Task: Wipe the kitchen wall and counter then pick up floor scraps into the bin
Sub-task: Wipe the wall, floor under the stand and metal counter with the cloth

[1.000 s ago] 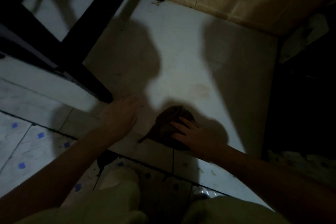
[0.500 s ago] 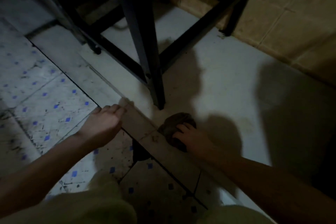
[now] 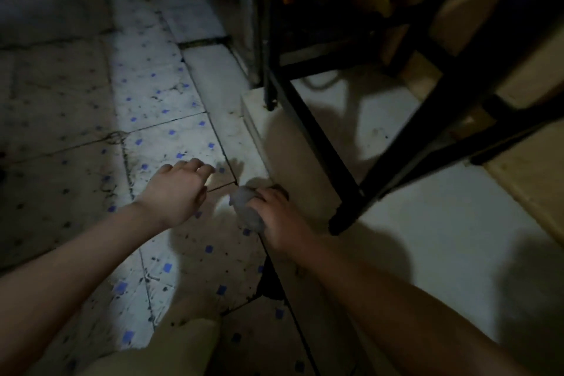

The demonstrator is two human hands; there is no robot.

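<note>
1. While the right hand (image 3: 276, 217) has its grip closed round a grey cloth (image 3: 245, 210), fingers curled over the top of it, the cloth sits low at the lip of the raised pale slab (image 3: 427, 223), right where the slab meets the patterned floor tiles (image 3: 158, 119).
2. The left hand (image 3: 178, 192) hovers just above those tiles. Its grip is slack, with the fingers loosely bent and nothing in them.
3. One risk is the black frame leg (image 3: 341, 192), which stands just beside the right hand. A wide sweep that way could knock the knuckles or snag the cloth on the leg's foot.
4. Another risk is that wiping across the lip pushes grit off the slab and into the dark joint along the step, where it would be harder to pick out.
5. Poor light is a third risk. The dark specks (image 3: 151, 277) on the tiles are hard to tell from the printed blue squares, so scraps could be missed. No bin is in view, so anything gathered may have to be carried.
6. Compared with half a second ago, the view has swung left and shows far more patterned tile. The cloth has come off the slab's top to its edge. The left hand has left the ledge strip and now hangs over the tiles.
</note>
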